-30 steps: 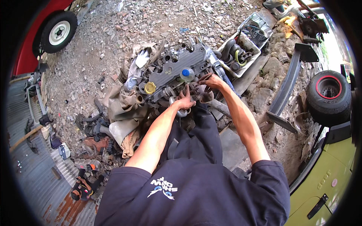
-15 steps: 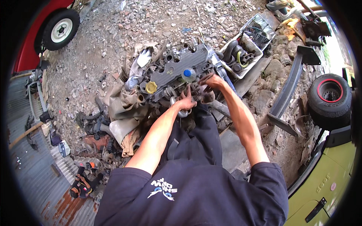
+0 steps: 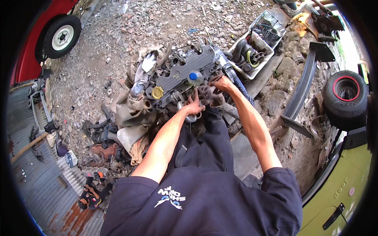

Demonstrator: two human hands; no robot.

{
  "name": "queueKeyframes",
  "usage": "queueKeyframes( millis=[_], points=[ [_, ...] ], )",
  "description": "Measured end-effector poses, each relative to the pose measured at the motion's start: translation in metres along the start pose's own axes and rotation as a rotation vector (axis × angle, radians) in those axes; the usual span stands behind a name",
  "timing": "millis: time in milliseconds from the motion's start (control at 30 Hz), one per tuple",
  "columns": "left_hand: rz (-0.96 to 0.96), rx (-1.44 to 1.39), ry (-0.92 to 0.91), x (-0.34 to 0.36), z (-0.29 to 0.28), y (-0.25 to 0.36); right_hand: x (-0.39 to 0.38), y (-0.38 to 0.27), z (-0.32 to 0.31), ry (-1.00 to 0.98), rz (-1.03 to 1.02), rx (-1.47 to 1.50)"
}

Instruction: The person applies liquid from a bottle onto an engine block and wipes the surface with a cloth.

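An engine (image 3: 185,70) with a long grey ribbed cover lies in front of me, slanting up to the right. Against its near side is a rusty, lumpy cast-metal part (image 3: 211,97), seemingly an exhaust manifold. My right hand (image 3: 223,83) has its fingers curled around the upper right end of this part. My left hand (image 3: 193,107) grips the lower left side, one finger stretched up toward the engine; its thumb side is partly hidden. A clear bottle with a blue cap (image 3: 193,76) stands on the cover. A yellow oil filler cap (image 3: 157,93) sits at the left end.
A white crate (image 3: 260,59) of hoses and parts stands right of the engine. Rags and a tan sheet (image 3: 136,118) lie left. Farther right are a bent metal beam (image 3: 301,90), a loose wheel (image 3: 345,100) and a green vehicle (image 3: 342,192). Another person (image 3: 92,196) is at lower left.
My right hand has shifted slightly left and tilted on the rusty part, leaving more of that part visible. My left hand stays nearly in place. The whole view has turned a little.
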State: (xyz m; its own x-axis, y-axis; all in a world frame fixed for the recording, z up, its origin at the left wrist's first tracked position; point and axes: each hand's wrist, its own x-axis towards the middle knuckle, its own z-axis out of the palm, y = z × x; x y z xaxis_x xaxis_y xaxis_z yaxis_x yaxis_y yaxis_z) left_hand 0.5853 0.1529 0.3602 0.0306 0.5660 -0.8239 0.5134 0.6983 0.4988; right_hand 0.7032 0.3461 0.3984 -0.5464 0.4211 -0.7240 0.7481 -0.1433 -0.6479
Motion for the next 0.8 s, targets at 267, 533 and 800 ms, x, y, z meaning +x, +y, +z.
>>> queueKeyframes(
  millis=[267, 533, 800],
  points=[
    [0.004, -0.026, 0.033, 0.007, 0.009, -0.007, -0.001, 0.011, 0.000, -0.129, -0.204, -0.171],
    [-0.009, -0.013, 0.033, 0.008, 0.006, -0.008, -0.011, -0.005, 0.003, 0.118, -0.076, -0.146],
    [0.000, -0.055, 0.021, 0.008, 0.006, -0.006, -0.023, 0.050, 0.007, 0.152, -0.173, 0.183]
  ],
)
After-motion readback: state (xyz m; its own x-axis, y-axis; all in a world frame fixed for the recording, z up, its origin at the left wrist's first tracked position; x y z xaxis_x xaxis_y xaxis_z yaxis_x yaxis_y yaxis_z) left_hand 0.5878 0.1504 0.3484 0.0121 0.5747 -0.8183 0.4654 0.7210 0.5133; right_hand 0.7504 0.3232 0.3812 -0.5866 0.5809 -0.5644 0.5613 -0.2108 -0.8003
